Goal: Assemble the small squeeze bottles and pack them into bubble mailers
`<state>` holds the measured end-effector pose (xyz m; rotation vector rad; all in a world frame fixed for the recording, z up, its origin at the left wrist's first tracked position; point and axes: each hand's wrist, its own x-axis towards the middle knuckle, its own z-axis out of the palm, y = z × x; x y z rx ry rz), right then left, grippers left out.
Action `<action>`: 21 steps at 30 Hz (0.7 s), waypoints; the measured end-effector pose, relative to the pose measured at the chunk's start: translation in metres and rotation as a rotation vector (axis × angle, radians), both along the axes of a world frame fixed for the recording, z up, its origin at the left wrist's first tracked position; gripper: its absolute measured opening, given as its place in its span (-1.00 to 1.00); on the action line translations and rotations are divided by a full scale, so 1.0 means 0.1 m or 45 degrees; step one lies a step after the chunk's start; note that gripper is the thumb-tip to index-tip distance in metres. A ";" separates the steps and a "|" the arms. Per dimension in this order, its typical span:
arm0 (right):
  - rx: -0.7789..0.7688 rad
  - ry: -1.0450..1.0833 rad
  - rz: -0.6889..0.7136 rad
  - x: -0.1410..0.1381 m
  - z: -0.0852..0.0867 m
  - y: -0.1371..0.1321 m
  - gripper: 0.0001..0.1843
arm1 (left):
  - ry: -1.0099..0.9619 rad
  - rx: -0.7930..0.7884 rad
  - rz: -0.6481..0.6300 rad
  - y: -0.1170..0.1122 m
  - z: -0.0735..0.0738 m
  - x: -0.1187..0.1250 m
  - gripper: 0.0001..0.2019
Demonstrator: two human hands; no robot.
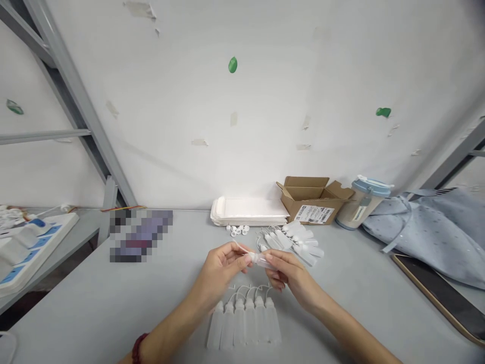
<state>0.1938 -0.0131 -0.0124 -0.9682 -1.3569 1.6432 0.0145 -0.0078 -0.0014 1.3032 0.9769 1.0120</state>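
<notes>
My left hand [226, 263] pinches the white neck of a small translucent squeeze bottle [261, 260]. A thin white tube curves up and left from this neck, over my left fingers. My right hand [288, 272] grips the bottle's body from the other side, and the bottle lies nearly level between both hands. Just below my hands, several like bottles [244, 323] lie side by side in a row, their bent thin tubes pointing away from me. Beyond my right hand is a loose pile of such bottles [280, 240]. Several small white caps [237, 230] lie behind my left hand.
A stack of white flat packs [252, 210] stands by the wall beside an open cardboard box [314, 197]. To the right are a blue-lidded cup [364, 202], a blue cloth bag [428, 232] and a phone [443, 298]. A power strip [34, 253] sits far left, and a pixelated item [142, 240] lies nearer.
</notes>
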 end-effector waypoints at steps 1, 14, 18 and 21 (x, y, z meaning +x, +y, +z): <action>0.021 -0.019 -0.002 0.00 -0.01 0.00 -0.59 | -0.002 -0.019 -0.009 0.00 0.00 0.00 -0.79; 0.515 -0.600 -0.054 0.00 0.00 -0.06 -0.56 | 0.227 -0.013 -0.154 0.01 -0.01 -0.04 -0.71; 0.588 -0.762 -0.041 0.01 0.00 -0.07 -0.58 | 0.289 -0.006 -0.126 0.00 -0.04 -0.01 -0.66; 0.575 -0.779 -0.040 0.01 0.01 -0.06 -0.57 | 0.298 -0.005 -0.122 0.00 -0.05 -0.01 -0.67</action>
